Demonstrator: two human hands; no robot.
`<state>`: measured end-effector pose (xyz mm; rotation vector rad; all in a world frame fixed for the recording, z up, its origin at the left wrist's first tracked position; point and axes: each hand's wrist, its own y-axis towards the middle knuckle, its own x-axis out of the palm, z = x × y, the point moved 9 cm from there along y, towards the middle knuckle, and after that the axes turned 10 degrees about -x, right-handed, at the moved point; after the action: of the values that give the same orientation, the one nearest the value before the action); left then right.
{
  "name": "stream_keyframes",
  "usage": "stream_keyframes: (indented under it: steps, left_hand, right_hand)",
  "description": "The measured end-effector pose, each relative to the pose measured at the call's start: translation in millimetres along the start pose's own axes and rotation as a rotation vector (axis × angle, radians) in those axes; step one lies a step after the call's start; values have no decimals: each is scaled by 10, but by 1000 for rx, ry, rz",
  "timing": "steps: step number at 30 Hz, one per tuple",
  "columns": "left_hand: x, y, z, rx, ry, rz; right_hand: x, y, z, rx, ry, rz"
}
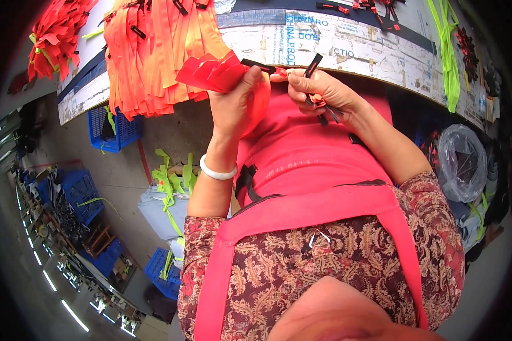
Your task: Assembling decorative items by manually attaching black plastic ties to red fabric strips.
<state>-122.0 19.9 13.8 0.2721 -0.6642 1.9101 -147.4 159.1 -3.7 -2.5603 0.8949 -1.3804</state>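
My left hand [232,108], with a white bangle on the wrist, is closed around a folded bunch of orange-red fabric strips [211,73]. A short black tab [256,65] sticks out from the strips at my left thumb, toward the right hand. My right hand [324,91] is closed around several small black tabs with red ends [318,101]. Its thumb and forefinger pinch at a small red piece [280,72] between the hands; the exact join is too small to make out. Both hands are above my red apron [318,165], at the table's near edge.
A thick row of orange strips [153,68] hangs over the table [347,48] edge on the left, beside a red bundle [57,34]. More black-and-red tabs [375,8] lie at the back. Yellow-green strips [448,62] hang at right. A blue crate [115,129] stands below left.
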Motion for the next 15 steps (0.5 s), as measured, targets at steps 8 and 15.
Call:
stream_keyframes:
  steps: [8, 15]
  left_hand:
    - [-28, -68, -23, 29, 117, 85]
    - [-19, -98, -82, 90, 146, 57]
  right_hand:
    - [29, 74, 60, -129, 167, 111]
    - [-34, 102, 8, -184, 95, 183]
